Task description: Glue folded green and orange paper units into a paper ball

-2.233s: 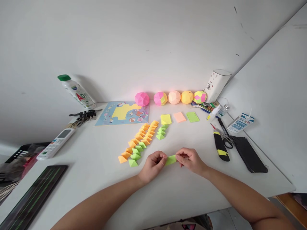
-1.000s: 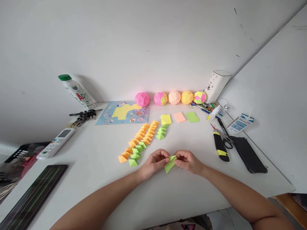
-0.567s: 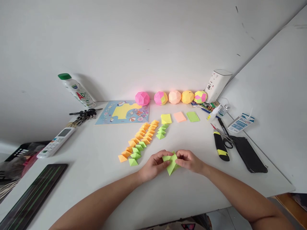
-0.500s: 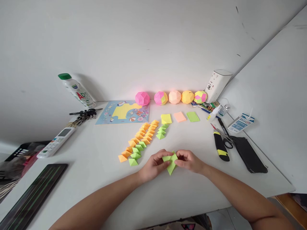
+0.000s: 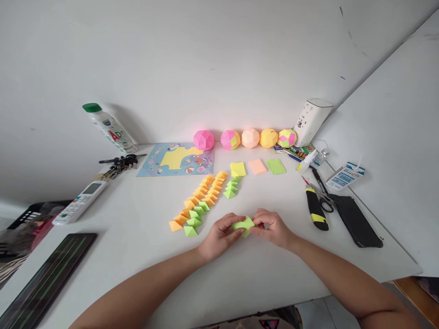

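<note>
Between my two hands, above the white table, is a green paper piece (image 5: 244, 224), partly folded. My left hand (image 5: 221, 235) pinches its left side between thumb and fingers. My right hand (image 5: 272, 228) grips its right edge, thumb in front and fingers curled behind. Fingers cover parts of the paper. To the left lie rows of orange folded paper units (image 5: 199, 194) and green folded paper units (image 5: 194, 220). A shorter row of green units (image 5: 230, 188) stands behind my hands, near a yellow paper stack (image 5: 238, 169), a peach stack (image 5: 257, 167) and a green stack (image 5: 276, 166).
Several faceted paper balls (image 5: 250, 138) line the wall. At the right lie a utility knife (image 5: 316, 208), scissors (image 5: 325, 201), a black pouch (image 5: 356, 221) and a glue bottle (image 5: 306, 161). A remote (image 5: 80, 203), white bottle (image 5: 111, 130) and puzzle board (image 5: 154, 162) are at the left.
The green paper's lower point, which hung down before, is now folded up, so the piece looks shorter and wider. Both hands stay in nearly the same place.
</note>
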`<state>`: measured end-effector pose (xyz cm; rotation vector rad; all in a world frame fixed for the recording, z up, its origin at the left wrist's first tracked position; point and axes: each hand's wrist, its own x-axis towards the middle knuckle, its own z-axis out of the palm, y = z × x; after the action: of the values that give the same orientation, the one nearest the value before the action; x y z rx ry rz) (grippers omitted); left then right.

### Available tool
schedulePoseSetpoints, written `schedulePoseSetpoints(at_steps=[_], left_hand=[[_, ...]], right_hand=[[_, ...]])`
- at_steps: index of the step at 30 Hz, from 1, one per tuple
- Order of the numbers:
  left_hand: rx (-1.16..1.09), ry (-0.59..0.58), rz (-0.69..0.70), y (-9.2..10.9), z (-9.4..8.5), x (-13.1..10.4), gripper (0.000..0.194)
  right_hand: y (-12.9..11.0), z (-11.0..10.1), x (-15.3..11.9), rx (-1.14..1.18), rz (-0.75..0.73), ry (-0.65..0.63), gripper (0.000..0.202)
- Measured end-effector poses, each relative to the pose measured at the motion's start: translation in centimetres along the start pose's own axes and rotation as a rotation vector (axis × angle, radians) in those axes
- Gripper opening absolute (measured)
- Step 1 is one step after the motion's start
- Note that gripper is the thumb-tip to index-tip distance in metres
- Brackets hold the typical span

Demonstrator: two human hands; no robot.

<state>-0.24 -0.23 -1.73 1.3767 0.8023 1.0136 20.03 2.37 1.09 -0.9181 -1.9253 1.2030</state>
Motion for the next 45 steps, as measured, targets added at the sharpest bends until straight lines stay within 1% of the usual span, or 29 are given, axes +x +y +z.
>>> schedulePoseSetpoints(at_steps=[2,4,9,13,18,23,30,34,41,45], left_hand=[[0.08,0.011,0.013,0.0,-0.1,0.0,0.027],[0.146,0.005,0.03,0.2,-0.1,0.0,0.027],[0.292,-0.027,0.071,1.1,-0.1,0.1,0.029],[0.347,-0.048,0.071,1.6,0.0,0.1,0.029],[0.378,-0.073,0.062,1.8,0.0,0.0,0.03],[0.39,-0.083,0.067,1.6,0.0,-0.1,0.032],[0.386,-0.085,0.077,1.4,0.0,-0.1,0.032],[0.386,-0.089,0.079,1.4,0.0,-0.1,0.032],[0.391,-0.101,0.079,1.5,0.0,-0.1,0.032],[0.384,-0.098,0.081,1.5,0.0,-0.1,0.033]], right_hand=[[0.0,0.1,0.0,-0.02,-0.049,0.032,0.022],[0.0,0.1,-0.1,-0.022,-0.055,0.059,0.021],[-0.2,0.0,-0.2,-0.004,0.012,0.059,0.022],[-0.5,0.1,-0.3,0.028,0.082,0.048,0.024],[-0.6,0.1,-0.3,0.108,0.194,0.069,0.028],[-0.7,0.1,-0.2,0.109,0.181,0.027,0.025],[-0.7,-0.1,-0.3,0.169,0.243,0.007,0.026],[-0.5,-0.1,-0.3,0.191,0.255,0.005,0.026],[-0.2,0.1,-0.3,0.252,0.243,0.015,0.021],[-0.1,0.2,-0.3,0.247,0.223,0.022,0.02]])
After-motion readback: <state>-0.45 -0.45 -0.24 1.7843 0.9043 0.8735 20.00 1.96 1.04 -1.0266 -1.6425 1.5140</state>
